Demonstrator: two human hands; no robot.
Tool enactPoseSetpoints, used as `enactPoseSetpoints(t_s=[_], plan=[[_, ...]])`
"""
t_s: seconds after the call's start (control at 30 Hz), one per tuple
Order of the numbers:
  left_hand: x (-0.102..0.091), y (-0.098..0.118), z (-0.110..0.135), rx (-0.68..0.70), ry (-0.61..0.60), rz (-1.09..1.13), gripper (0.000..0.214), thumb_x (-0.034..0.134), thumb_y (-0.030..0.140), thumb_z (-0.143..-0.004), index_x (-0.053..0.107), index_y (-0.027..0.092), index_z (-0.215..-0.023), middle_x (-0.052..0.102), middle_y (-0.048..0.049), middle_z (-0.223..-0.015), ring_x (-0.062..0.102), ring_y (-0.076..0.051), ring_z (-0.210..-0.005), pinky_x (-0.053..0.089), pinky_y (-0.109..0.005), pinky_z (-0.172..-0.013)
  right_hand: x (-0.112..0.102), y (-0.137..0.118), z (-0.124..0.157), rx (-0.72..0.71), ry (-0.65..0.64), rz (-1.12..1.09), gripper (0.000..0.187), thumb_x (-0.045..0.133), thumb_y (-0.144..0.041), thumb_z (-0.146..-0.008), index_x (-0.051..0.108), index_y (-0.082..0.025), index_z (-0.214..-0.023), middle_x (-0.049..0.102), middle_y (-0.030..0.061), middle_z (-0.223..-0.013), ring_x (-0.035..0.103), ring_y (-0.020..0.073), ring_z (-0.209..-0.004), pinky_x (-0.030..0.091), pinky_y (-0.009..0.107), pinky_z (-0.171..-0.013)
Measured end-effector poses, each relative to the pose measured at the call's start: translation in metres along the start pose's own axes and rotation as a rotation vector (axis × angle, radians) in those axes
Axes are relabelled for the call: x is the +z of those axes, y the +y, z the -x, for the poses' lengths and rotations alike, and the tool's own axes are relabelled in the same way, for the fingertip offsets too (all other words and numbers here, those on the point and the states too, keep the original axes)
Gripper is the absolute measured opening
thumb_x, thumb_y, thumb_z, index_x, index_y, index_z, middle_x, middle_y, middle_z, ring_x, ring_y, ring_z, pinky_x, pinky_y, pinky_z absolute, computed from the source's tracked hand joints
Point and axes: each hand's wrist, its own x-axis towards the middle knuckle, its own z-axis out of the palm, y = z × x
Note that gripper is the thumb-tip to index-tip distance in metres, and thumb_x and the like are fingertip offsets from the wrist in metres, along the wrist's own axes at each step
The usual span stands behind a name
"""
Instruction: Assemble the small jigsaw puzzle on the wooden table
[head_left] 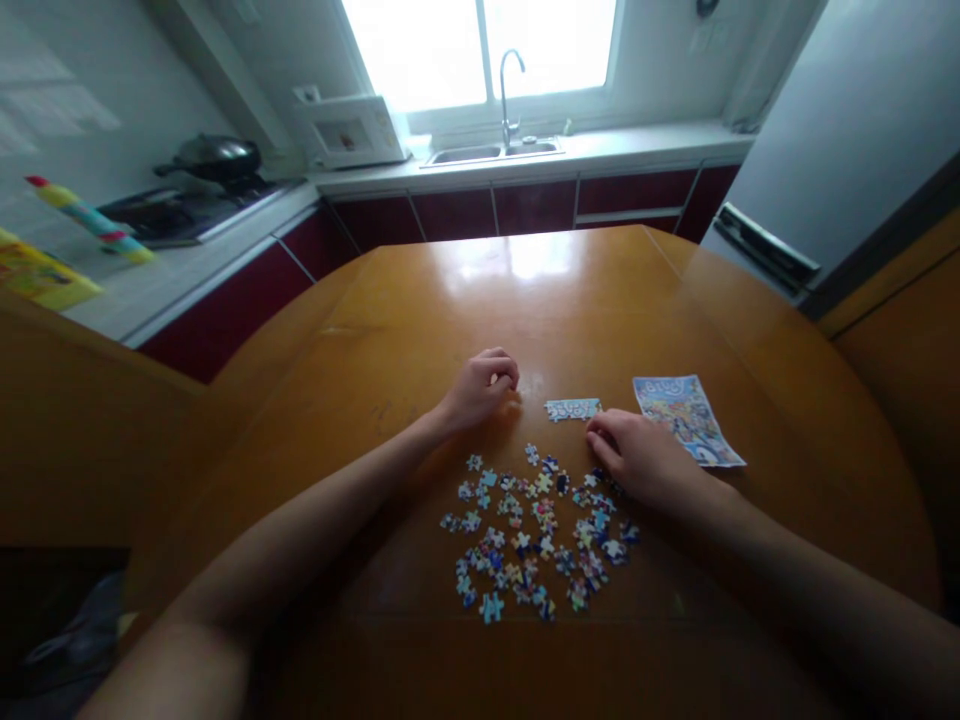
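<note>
A joined strip of jigsaw puzzle (573, 409), light blue with white lettering, lies on the wooden table. My right hand (636, 452) rests at its right end, fingers curled in; what they hold, if anything, is hidden. To the left of the strip is my left hand (482, 384), its fingers bent round into a loose closed shape, with nothing visible in them. Several loose jigsaw pieces (545, 545) are spread in front of me, between my forearms. A printed picture sheet (686, 415) with matching blue lettering lies beyond my right hand, which partly covers its lower left edge.
The round wooden table (465, 310) fills the middle of the view. Behind it runs a counter with a sink (491, 152), a faucet (504, 95) and a white microwave (352, 132). A wok (214, 160) sits on the stove at left; a fridge (840, 130) stands right.
</note>
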Motion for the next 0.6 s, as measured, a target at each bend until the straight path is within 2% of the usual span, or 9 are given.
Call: enactPoseSetpoints(t_s=[0.13,0.23,0.33,0.4,0.6], plan=[[-0.011,0.018,0.017,-0.009,-0.109,0.03,0.022,0.047,0.005,-0.074,0.066,0.016,-0.071,0.062,-0.0025,-0.079,0.058,-0.014,-0.075,0.048,-0.028,-0.071,0.0,-0.001,0.001,-0.007,0.001,-0.007,0.018,0.049,-0.023,-0.093,0.063,-0.022,-0.082,0.07,0.0063,-0.085,0.064,0.0207,-0.075,0.042,0.033,-0.064],[-0.019,0.029,0.041,-0.003,-0.168,0.037,0.02,0.051,0.007,-0.08,0.069,0.018,-0.08,0.063,-0.0037,-0.086,0.058,-0.016,-0.086,0.049,-0.031,-0.079,0.0,-0.001,0.001,-0.004,0.007,-0.007,0.017,0.05,-0.023,-0.092,0.064,-0.022,-0.082,0.07,0.0067,-0.084,0.064,0.0209,-0.074,0.042,0.034,-0.063],[-0.029,0.032,0.066,0.004,-0.247,0.026,0.011,0.06,0.017,-0.087,0.07,0.019,-0.09,0.064,-0.0051,-0.094,0.057,-0.018,-0.093,0.048,-0.034,-0.085,0.001,0.0,0.001,-0.007,0.01,-0.011,0.018,0.05,-0.023,-0.092,0.064,-0.022,-0.082,0.069,0.0067,-0.083,0.064,0.0208,-0.074,0.042,0.034,-0.063],[-0.036,0.031,0.077,-0.019,-0.284,0.027,0.008,0.065,0.025,-0.089,0.071,0.019,-0.089,0.063,-0.0051,-0.093,0.057,-0.017,-0.089,0.048,-0.033,-0.082,0.0,0.0,0.001,-0.004,0.006,-0.014,0.018,0.05,-0.023,-0.092,0.064,-0.022,-0.081,0.069,0.0065,-0.083,0.063,0.0205,-0.074,0.042,0.034,-0.063],[-0.043,0.024,0.082,-0.075,-0.432,0.071,0.018,0.073,0.036,-0.085,0.073,0.018,-0.085,0.062,-0.0045,-0.088,0.057,-0.016,-0.083,0.047,-0.028,-0.075,-0.002,0.0,0.0,0.044,-0.041,-0.051,0.016,0.051,-0.026,-0.091,0.064,-0.021,-0.083,0.069,0.0057,-0.081,0.061,0.0182,-0.069,0.04,0.031,-0.061]])
